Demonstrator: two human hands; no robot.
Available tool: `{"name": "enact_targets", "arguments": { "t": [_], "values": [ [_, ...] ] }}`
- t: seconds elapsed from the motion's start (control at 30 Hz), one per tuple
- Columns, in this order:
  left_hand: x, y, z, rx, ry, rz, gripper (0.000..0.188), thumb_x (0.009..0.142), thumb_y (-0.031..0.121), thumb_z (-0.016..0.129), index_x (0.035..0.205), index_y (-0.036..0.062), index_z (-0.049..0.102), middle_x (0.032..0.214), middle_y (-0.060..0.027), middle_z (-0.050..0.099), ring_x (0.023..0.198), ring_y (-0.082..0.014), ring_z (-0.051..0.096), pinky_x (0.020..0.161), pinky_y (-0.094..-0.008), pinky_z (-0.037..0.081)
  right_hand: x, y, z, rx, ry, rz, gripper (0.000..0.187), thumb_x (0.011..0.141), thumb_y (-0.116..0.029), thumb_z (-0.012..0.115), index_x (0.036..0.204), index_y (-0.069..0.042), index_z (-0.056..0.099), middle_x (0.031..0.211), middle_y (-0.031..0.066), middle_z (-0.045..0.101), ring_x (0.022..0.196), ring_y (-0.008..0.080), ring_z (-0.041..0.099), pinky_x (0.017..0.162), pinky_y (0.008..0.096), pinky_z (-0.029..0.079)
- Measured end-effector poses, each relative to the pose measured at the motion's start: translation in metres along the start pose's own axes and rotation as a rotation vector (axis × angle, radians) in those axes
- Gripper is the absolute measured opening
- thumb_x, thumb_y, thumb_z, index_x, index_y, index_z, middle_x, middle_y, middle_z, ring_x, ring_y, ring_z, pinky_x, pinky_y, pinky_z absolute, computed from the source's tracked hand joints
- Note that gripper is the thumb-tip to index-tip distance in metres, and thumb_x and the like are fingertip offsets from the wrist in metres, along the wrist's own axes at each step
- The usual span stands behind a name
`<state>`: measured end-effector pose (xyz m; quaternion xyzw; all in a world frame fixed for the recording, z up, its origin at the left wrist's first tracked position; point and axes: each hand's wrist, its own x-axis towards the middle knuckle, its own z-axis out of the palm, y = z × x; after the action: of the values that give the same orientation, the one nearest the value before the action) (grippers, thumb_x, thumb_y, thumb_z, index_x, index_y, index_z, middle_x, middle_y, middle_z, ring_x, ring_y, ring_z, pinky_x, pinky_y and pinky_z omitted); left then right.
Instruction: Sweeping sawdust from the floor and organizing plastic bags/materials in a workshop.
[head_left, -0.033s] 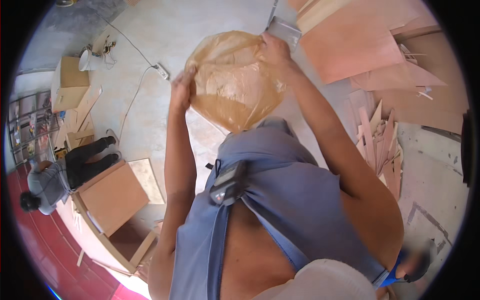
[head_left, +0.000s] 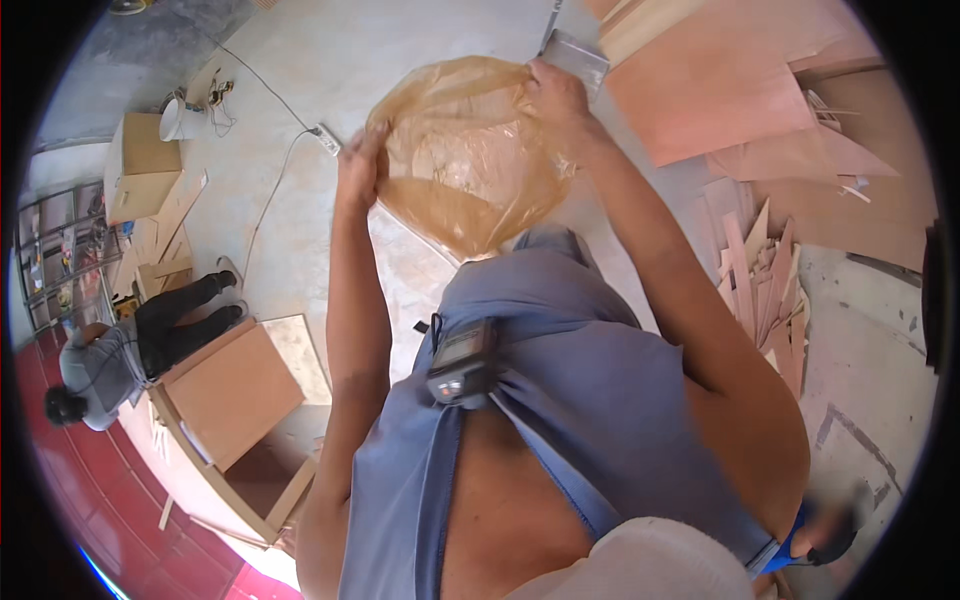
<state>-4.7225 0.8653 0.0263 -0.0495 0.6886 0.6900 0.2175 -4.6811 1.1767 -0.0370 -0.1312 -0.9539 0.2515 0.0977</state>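
Note:
A large translucent amber plastic bag is spread wide between my two hands, its body ballooned and its lower end tapering toward my legs. My left hand grips the bag's left edge, fingers closed on the film. At the upper right rim, my right hand pinches the plastic, with the arm stretched forward. The floor shows faintly through the film. Just beyond my right hand lies a grey dustpan with a long handle.
Reddish plywood sheets lie at the far right, above a heap of wood offcuts. A power strip with its cable is on the floor at left. One person is beside a wooden cabinet; another person is at lower right.
Both hands still hold the bag, which has shifted very slightly upward in the picture. The surroundings have moved a little with the view.

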Motion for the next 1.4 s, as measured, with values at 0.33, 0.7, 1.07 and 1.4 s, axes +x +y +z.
{"name": "enact_targets", "arguments": {
  "t": [0.33, 0.7, 1.07, 1.4],
  "values": [
    [0.200, 0.112, 0.005, 0.232, 0.087, 0.011, 0.023, 0.082, 0.027, 0.059, 0.079, 0.0051, 0.059, 0.049, 0.0069, 0.036, 0.038, -0.0029, 0.027, 0.035, -0.0209, 0.019, 0.115, -0.044, 0.067, -0.032, -0.052, -0.622, 0.036, 0.069, -0.026, 0.064, 0.098, -0.005, 0.059, 0.109, 0.0104, 0.054, 0.087, 0.0289, 0.058, 0.070, 0.0349, 0.050],
    [0.399, 0.144, -0.060, 0.361, 0.384, 0.052, 0.033, 0.084, 0.027, 0.057, 0.101, -0.0013, 0.061, 0.068, 0.0031, 0.051, 0.057, -0.0046, 0.041, 0.050, -0.0200, 0.033, 0.348, 0.139, 0.108, 0.561, 0.750, 0.831, 0.070, 0.065, -0.032, 0.073, 0.115, 0.007, 0.043, 0.103, 0.0221, 0.056, 0.094, 0.0322, 0.055, 0.083, 0.0372, 0.044],
    [0.532, 0.167, -0.128, 0.636, 0.387, -0.008, 0.040, 0.081, 0.038, 0.059, 0.095, 0.0018, 0.062, 0.064, 0.0032, 0.049, 0.049, -0.0052, 0.032, 0.041, -0.0231, 0.025, 0.423, 0.273, 0.120, 0.669, 1.139, 1.151, 0.032, 0.071, -0.030, 0.068, 0.063, -0.002, 0.055, 0.057, 0.0052, 0.054, 0.056, 0.0176, 0.049, 0.059, 0.0351, 0.042],
    [0.782, 0.177, -0.050, 1.009, -0.131, 0.049, 0.041, 0.078, 0.035, 0.060, 0.094, -0.0026, 0.062, 0.086, -0.0116, 0.063, 0.075, -0.0191, 0.056, 0.070, -0.0308, 0.046, 0.380, 0.212, 0.030, 0.833, 1.478, 1.121, 0.025, 0.069, -0.023, 0.069, 0.064, -0.003, 0.056, 0.058, 0.0023, 0.050, 0.060, 0.0133, 0.048, 0.059, 0.0288, 0.038]
  ]
}}
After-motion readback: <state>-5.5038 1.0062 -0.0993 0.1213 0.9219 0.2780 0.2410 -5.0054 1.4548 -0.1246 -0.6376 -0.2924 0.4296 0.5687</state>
